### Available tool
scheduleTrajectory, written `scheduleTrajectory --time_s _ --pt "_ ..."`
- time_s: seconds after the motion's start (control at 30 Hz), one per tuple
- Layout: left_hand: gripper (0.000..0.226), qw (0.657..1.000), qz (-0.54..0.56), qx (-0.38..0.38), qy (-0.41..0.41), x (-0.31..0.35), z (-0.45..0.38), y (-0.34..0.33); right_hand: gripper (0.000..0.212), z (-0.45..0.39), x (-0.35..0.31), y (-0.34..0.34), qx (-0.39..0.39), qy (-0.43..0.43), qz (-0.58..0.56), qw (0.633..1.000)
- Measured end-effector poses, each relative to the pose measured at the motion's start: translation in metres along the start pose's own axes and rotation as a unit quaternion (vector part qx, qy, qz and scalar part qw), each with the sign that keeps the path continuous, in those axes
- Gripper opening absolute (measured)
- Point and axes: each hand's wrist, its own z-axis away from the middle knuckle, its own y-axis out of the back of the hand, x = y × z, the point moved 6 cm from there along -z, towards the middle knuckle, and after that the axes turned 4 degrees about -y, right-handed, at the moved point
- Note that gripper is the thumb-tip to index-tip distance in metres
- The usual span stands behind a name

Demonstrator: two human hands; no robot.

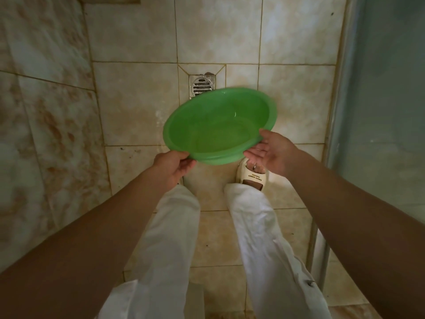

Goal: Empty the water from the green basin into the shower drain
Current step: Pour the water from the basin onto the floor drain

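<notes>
Green basin (pixel 219 125) is hovering over the floor tiles just short of the shower drain (pixel 202 85). Left hand (pixel 173 168) is pinching the near rim; right hand (pixel 270 153) is cupping under the edge, fingers loosely spread. Thin plastic's probably flexing and slick, water sloshing, so I'd be gripping the rim both sides.

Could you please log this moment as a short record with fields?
held item: round green plastic basin, raised over the tiled floor
contents: shallow water
left hand: grips the near rim
right hand: palm up, supports the near right rim
drain: square metal shower drain, beyond the far rim
footwear: white slipper under the basin
</notes>
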Motion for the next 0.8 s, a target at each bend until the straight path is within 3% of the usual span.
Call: scheduleTrajectory --time_s 0.17,0.8 --pt "0.029 0.999 0.031 -0.009 0.009 -0.001 0.019 -0.009 0.036 0.009 0.003 -0.004 -0.005 -0.003 0.003 1.0" --pt "0.034 0.994 0.1 -0.026 0.04 0.031 0.059 -0.017 0.026 0.049 -0.024 -0.035 -0.045 0.004 -0.062 0.997"
